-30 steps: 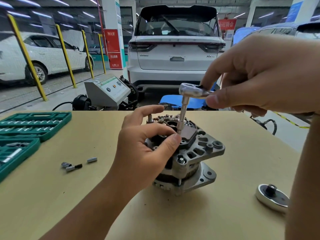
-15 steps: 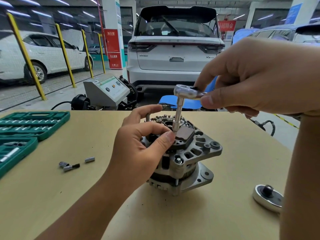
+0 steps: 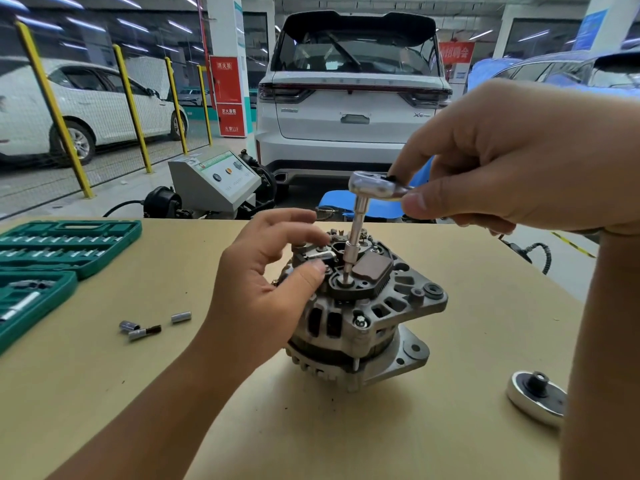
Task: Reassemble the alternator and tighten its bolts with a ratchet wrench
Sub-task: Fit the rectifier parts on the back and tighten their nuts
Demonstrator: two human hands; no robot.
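Head view. A grey cast-metal alternator (image 3: 363, 317) with a dark plastic rear assembly stands on its pulley end near the middle of a tan tabletop (image 3: 104, 393), its shaft axis roughly vertical and its rear face turned upward. A chrome ratchet wrench (image 3: 375, 188) with a slim extension and socket (image 3: 353, 237) rises from the top of the alternator: the extension's long axis runs nearly upright, leaning slightly to the right at its upper end, with the socket seated on a fastener at the centre of the dark assembly and the ratchet head directly above. The right hand (image 3: 512, 161) lies above and to the right of the alternator, pinching the ratchet head between thumb and forefinger; the handle is hidden inside the hand. The left hand (image 3: 263, 289) is the nearer to the alternator, touching its left flank, fingers loosely curled over the rim and thumb pressed on the dark assembly beside the socket. As judged, the coming turn sweeps the handle about the upright extension. Left of the alternator lie loose silver sockets (image 3: 152, 325) and a green socket case (image 3: 65, 244); to its right, a round silver pulley (image 3: 536, 398).
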